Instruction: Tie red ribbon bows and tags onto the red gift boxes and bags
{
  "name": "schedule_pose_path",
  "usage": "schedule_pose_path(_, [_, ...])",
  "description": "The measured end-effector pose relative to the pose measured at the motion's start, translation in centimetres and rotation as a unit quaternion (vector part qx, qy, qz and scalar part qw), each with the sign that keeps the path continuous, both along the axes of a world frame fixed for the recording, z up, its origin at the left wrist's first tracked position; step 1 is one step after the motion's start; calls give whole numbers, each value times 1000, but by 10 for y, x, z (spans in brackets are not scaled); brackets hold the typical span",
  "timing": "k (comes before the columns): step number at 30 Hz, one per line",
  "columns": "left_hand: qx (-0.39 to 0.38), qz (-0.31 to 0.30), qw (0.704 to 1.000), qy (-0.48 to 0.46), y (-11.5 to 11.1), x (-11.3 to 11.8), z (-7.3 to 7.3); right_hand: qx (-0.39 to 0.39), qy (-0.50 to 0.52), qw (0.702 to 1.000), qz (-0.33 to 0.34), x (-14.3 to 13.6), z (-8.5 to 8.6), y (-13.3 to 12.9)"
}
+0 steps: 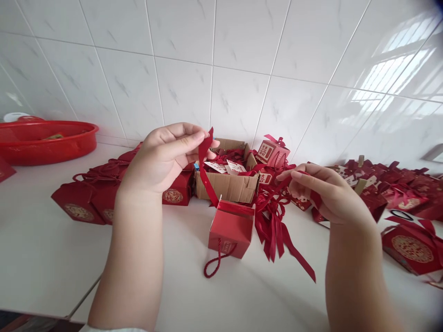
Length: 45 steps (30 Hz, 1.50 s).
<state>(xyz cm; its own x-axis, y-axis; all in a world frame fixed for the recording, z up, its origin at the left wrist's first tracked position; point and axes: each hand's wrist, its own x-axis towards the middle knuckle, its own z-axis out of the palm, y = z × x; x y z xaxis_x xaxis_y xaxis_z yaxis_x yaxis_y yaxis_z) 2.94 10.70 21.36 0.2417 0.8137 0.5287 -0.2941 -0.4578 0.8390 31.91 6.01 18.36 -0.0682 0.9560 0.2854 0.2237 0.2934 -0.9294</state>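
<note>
A small red gift box (231,226) with a twisted cord handle (212,269) stands on the white counter, between my forearms. Red ribbon (206,182) passes across the top of the box and rises from both sides. My left hand (176,152) pinches one end, up and to the left of the box. The other end is between the fingers of my right hand (316,186), lower and to the right. Neither hand touches the box itself. A bunch of loose red ribbons (273,226) lies just right of the box, one tail trailing forward.
Behind is an open cardboard box (226,186) holding ribbons and white cards. Finished-looking red gift boxes (78,203) crowd the left, and several more (411,244) fill the right. A red plastic basin (48,147) stands far left. A tiled wall (183,87) bounds the counter's back.
</note>
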Motion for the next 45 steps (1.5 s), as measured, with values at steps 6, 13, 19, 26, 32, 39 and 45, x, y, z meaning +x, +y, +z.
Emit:
schedule_pose_path(6, [22,3,999,38,-3,1,0,3,124,991,54,-4,-9,13])
schedule_pose_path(13, [48,10,998,42,-8,11,-1,67,137,988,25,-15,-5,11])
schedule_pose_path(19, [79,41,996,15,-3,26,-8,197,76,977,-27,-32,-13,10])
schedule_pose_path(26, [105,30,994,-25,-9,35,-8,230,149,960,-55,-41,-15,8])
schedule_pose_path(32, [55,6,998,-34,-12,43,-6,187,125,972,-74,-41,-15,7])
schedule_pose_path(39, [66,16,998,-18,-11,49,-12,181,126,974,-55,-41,-14,5])
schedule_pose_path(45, [67,29,997,-20,-13,49,-11,183,138,969,-89,-38,-10,2])
